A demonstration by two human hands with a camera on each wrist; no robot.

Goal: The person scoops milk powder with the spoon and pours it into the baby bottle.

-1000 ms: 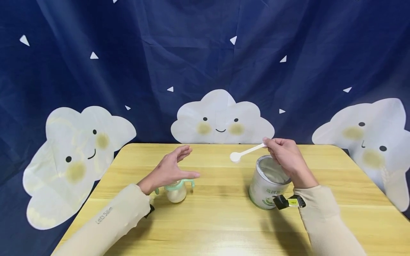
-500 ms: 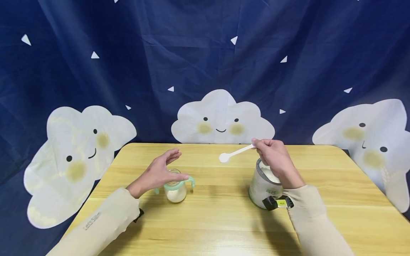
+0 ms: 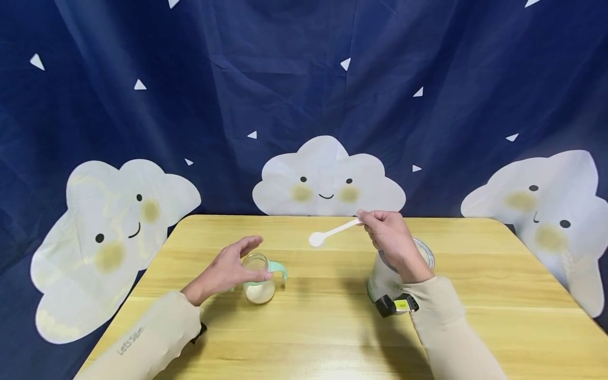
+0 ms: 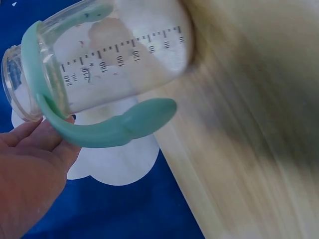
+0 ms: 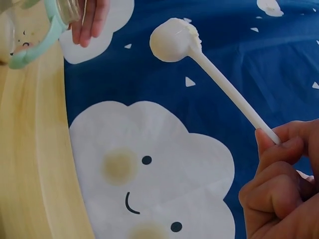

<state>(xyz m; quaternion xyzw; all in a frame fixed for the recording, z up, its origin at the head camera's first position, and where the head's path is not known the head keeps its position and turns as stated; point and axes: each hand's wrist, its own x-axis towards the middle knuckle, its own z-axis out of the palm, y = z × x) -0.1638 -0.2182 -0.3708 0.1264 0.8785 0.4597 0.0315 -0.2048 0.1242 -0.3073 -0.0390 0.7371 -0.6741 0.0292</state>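
Observation:
A glass baby bottle with mint-green handles stands uncapped on the table, pale contents inside. My left hand is curved beside its neck, thumb in front and fingers behind; whether it touches the glass I cannot tell. Measuring marks run down the bottle in the left wrist view. My right hand pinches the handle end of a white measuring scoop, held in the air right of the bottle. White powder clings to the bowl of the scoop. Partly hidden behind my right wrist is a milk powder can, lidless.
The light wooden table carries the bottle at left and the can at right. Behind its far edge hangs a dark blue curtain with smiling clouds and white triangles.
My right hand has carried the scoop leftward from above the can toward the bottle. My left hand has shifted left and lower, so the bottle's open mouth now shows.

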